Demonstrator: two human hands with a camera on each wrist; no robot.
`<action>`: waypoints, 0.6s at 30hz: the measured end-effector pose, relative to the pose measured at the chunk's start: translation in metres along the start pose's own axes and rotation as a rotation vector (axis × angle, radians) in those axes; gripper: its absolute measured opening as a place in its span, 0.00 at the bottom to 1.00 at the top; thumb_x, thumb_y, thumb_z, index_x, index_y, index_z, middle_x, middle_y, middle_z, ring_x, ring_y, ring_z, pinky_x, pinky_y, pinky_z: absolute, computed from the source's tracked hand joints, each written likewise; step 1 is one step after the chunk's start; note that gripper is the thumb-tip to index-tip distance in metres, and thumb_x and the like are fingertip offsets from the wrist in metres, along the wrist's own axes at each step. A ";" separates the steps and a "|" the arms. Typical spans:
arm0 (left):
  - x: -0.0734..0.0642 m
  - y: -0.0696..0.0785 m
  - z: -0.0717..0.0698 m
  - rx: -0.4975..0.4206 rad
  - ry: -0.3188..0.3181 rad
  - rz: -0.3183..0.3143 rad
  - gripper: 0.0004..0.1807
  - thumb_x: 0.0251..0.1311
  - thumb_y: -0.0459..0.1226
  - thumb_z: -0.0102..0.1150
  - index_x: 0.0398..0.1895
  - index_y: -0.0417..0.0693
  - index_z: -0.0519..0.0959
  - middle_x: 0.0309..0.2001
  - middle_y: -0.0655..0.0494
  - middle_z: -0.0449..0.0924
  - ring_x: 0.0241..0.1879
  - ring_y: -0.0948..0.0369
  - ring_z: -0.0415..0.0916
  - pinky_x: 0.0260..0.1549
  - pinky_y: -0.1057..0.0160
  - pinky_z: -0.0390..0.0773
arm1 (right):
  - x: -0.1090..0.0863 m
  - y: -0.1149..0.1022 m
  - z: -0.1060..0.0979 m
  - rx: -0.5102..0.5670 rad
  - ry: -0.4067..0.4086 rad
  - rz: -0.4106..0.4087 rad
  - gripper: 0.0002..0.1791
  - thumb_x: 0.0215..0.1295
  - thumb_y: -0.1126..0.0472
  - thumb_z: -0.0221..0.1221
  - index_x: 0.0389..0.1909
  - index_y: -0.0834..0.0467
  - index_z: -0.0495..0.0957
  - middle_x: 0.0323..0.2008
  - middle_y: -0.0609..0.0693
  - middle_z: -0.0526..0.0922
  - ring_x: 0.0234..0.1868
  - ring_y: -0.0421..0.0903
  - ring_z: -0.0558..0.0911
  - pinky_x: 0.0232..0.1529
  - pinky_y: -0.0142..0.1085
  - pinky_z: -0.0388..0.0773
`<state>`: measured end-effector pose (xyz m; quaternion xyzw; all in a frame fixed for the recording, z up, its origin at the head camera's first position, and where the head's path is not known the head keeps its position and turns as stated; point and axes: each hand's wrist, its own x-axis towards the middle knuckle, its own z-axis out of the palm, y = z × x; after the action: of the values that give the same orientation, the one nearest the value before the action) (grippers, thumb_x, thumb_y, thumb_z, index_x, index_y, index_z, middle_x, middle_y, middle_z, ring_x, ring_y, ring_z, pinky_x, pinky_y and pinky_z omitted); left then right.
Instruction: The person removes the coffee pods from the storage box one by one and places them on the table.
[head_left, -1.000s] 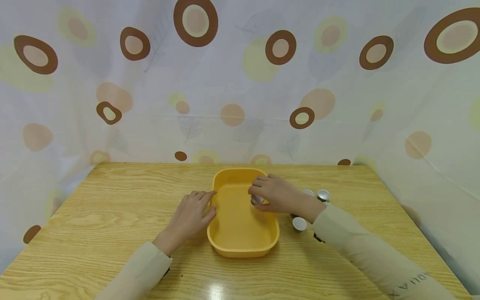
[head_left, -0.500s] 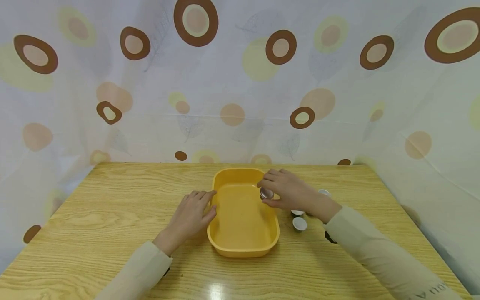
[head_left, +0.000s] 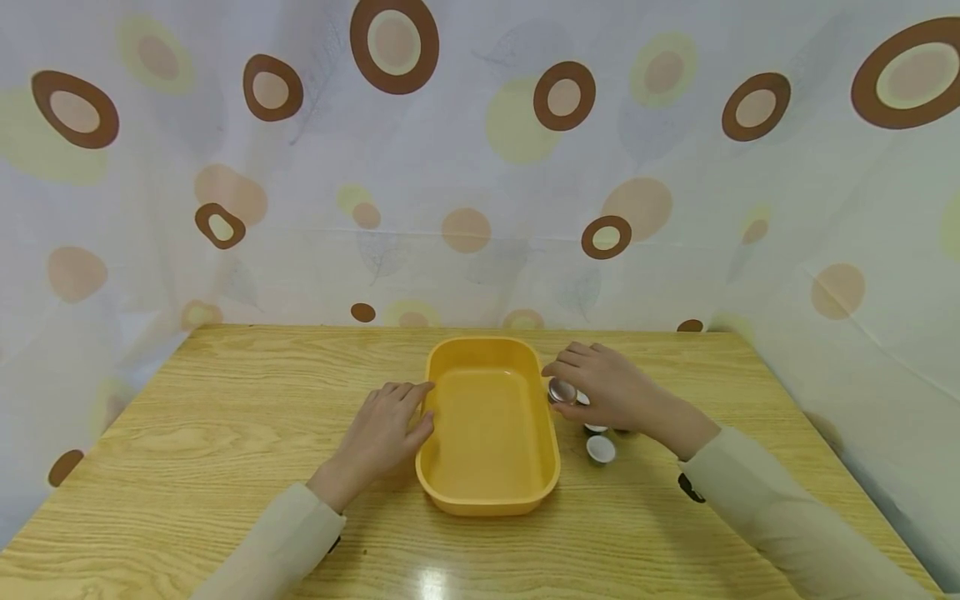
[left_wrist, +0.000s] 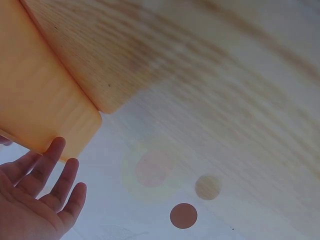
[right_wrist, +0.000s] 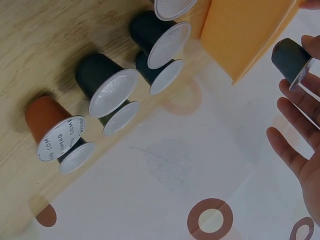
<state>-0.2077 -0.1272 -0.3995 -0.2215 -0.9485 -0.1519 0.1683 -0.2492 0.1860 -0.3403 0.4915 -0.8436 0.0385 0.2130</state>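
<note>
A dark green coffee capsule (right_wrist: 290,59) with a silvery lid is pinched between the thumb and fingers of my right hand (head_left: 618,390). In the head view this capsule (head_left: 562,390) is just outside the right rim of a yellow tray (head_left: 557,467). At the tray's left rim rests my left hand (head_left: 381,423), its fingers loosely extended against the edge. The left wrist view has the fingertips of that hand (left_wrist: 42,192) touching the tray's wall (left_wrist: 55,100). My right hand and forearm partly hide the capsules behind them in the head view.
Several more capsules stand right of the tray, among them an orange-brown one (right_wrist: 46,117) and a dark green one (right_wrist: 102,80). The nearest capsule (head_left: 601,450) lies by the tray's right side. A patterned cloth (head_left: 465,167) hangs behind the wooden table (head_left: 225,417).
My right hand has moved right with the capsule, from above the inside of the tray to outside its right rim. My left hand and the tray have stayed put.
</note>
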 end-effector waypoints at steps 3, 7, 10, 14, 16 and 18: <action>0.000 0.000 0.000 -0.001 -0.001 -0.001 0.21 0.61 0.44 0.49 0.56 0.48 0.72 0.46 0.54 0.79 0.49 0.53 0.73 0.47 0.53 0.72 | -0.006 0.001 -0.001 -0.016 -0.018 0.018 0.17 0.50 0.54 0.65 0.41 0.56 0.78 0.36 0.47 0.79 0.40 0.44 0.77 0.37 0.39 0.75; 0.000 0.000 0.000 0.000 0.000 0.000 0.21 0.61 0.44 0.49 0.56 0.48 0.72 0.46 0.54 0.79 0.49 0.53 0.73 0.47 0.53 0.72 | -0.016 0.002 -0.001 -0.028 -0.046 0.044 0.17 0.50 0.53 0.64 0.41 0.55 0.78 0.37 0.46 0.80 0.40 0.44 0.77 0.37 0.39 0.75; 0.000 0.001 -0.001 -0.001 -0.004 0.000 0.21 0.61 0.44 0.49 0.56 0.48 0.72 0.46 0.54 0.79 0.49 0.53 0.73 0.47 0.53 0.72 | -0.023 0.003 -0.001 -0.025 -0.059 0.063 0.18 0.49 0.53 0.64 0.41 0.55 0.78 0.37 0.46 0.80 0.39 0.43 0.77 0.37 0.39 0.75; 0.000 0.001 -0.001 -0.005 -0.004 0.001 0.21 0.61 0.44 0.49 0.57 0.48 0.72 0.47 0.54 0.79 0.50 0.53 0.73 0.48 0.52 0.72 | -0.033 0.004 0.001 -0.019 -0.056 0.084 0.19 0.47 0.53 0.66 0.41 0.55 0.78 0.37 0.46 0.80 0.39 0.43 0.77 0.37 0.40 0.74; 0.000 0.001 -0.001 -0.006 0.000 0.003 0.21 0.61 0.44 0.49 0.56 0.48 0.72 0.46 0.54 0.79 0.49 0.53 0.73 0.47 0.52 0.72 | -0.038 0.004 0.001 -0.019 -0.040 0.085 0.19 0.46 0.53 0.66 0.40 0.55 0.78 0.36 0.46 0.80 0.39 0.43 0.77 0.36 0.39 0.74; 0.000 0.001 -0.001 -0.008 0.005 0.005 0.21 0.60 0.43 0.50 0.56 0.47 0.72 0.46 0.54 0.80 0.49 0.53 0.74 0.47 0.52 0.73 | -0.043 0.005 0.002 -0.023 -0.021 0.082 0.19 0.45 0.53 0.66 0.40 0.56 0.78 0.36 0.46 0.80 0.38 0.43 0.77 0.36 0.39 0.74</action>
<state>-0.2073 -0.1269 -0.3990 -0.2243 -0.9469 -0.1557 0.1700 -0.2354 0.2229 -0.3588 0.4544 -0.8656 0.0321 0.2079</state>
